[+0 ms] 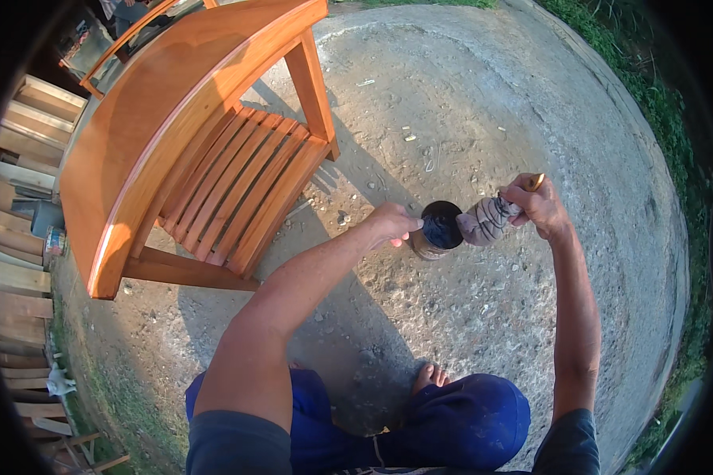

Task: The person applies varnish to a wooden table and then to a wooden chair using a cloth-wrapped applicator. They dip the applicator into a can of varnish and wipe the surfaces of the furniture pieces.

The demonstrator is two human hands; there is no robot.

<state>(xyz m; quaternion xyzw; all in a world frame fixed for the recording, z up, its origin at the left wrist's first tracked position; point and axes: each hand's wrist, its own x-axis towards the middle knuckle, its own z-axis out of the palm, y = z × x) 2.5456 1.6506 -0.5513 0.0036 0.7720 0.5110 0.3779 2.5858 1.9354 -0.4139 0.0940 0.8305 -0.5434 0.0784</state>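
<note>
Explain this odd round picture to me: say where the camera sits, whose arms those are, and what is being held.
The camera sits on a person's head and looks down, so the two bare arms rising from the bottom edge are that person's own. Its fisheye lens bends straight lines and darkens the rim. The left hand grips the rim of a small open can of dark liquid. The right hand holds a stained cloth wad at the can's mouth. Below are the person's knees in blue trousers and a bare foot. A glossy wooden chair stands on the concrete ground, with stacked timber at left.
</note>
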